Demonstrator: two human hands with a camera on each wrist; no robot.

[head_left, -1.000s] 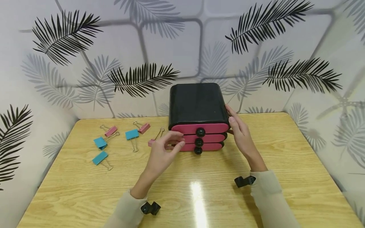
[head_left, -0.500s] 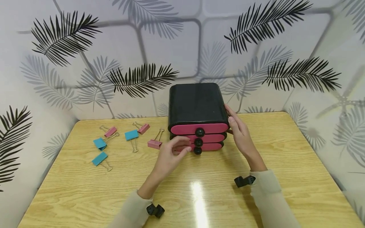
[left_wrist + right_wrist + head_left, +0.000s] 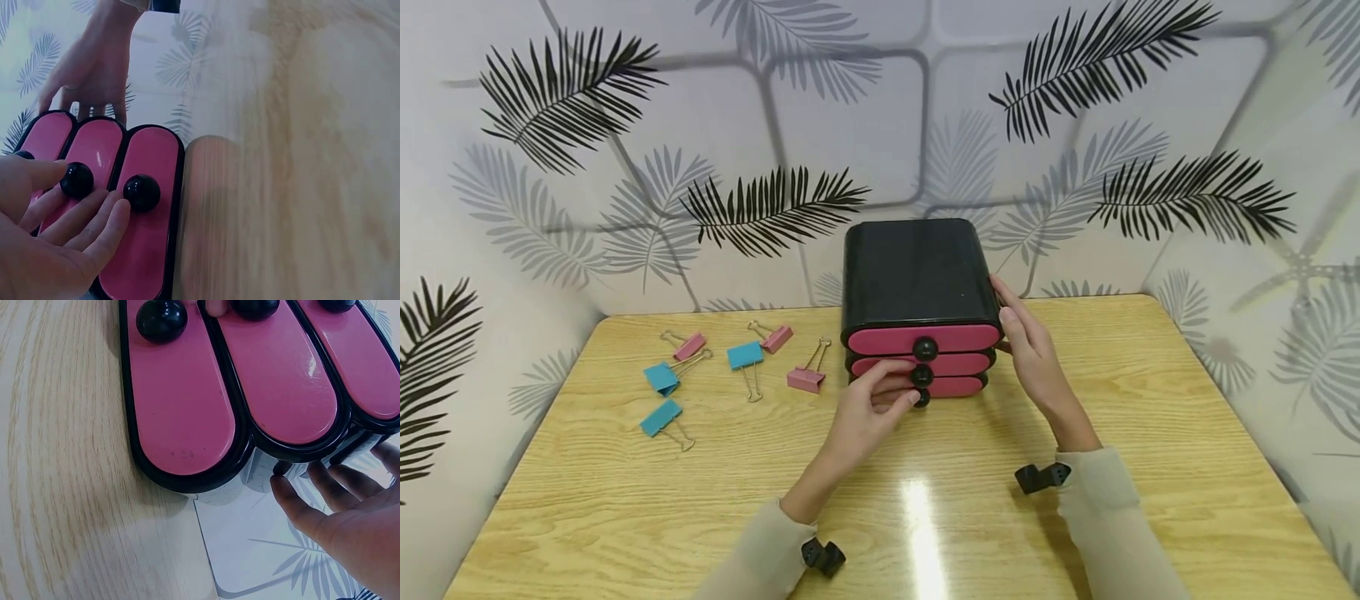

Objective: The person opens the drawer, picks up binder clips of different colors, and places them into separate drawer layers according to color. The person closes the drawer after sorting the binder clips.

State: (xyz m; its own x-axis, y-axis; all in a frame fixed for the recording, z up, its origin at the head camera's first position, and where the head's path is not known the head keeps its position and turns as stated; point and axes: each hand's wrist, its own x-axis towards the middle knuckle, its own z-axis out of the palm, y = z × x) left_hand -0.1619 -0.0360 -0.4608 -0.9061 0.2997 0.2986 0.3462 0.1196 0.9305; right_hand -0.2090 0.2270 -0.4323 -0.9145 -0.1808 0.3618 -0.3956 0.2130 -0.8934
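A black mini drawer cabinet (image 3: pixel 917 271) with three pink drawer fronts stands at the table's back. My left hand (image 3: pixel 868 417) is at its front, thumb and fingers around the middle black drawer knob (image 3: pixel 77 180). In the left wrist view the thumb (image 3: pixel 47 173) meets one side of that knob, while the other fingers extend between it and the bottom knob (image 3: pixel 142 193). Against the cabinet's right side rests my right hand (image 3: pixel 1037 358), its fingers (image 3: pixel 300 503) extended and spread along the black drawer edges. All three drawers look closed.
Several binder clips lie left of the cabinet: blue ones, such as a blue clip (image 3: pixel 746 355), and pink ones, the nearest being a pink clip (image 3: pixel 806 380). Behind the wooden table (image 3: pixel 1150 400) rises a leaf-patterned backdrop (image 3: pixel 850 108).
My left hand has moved right along the drawer fronts, from their left end to the middle knob. The right hand has stayed at the cabinet's side.
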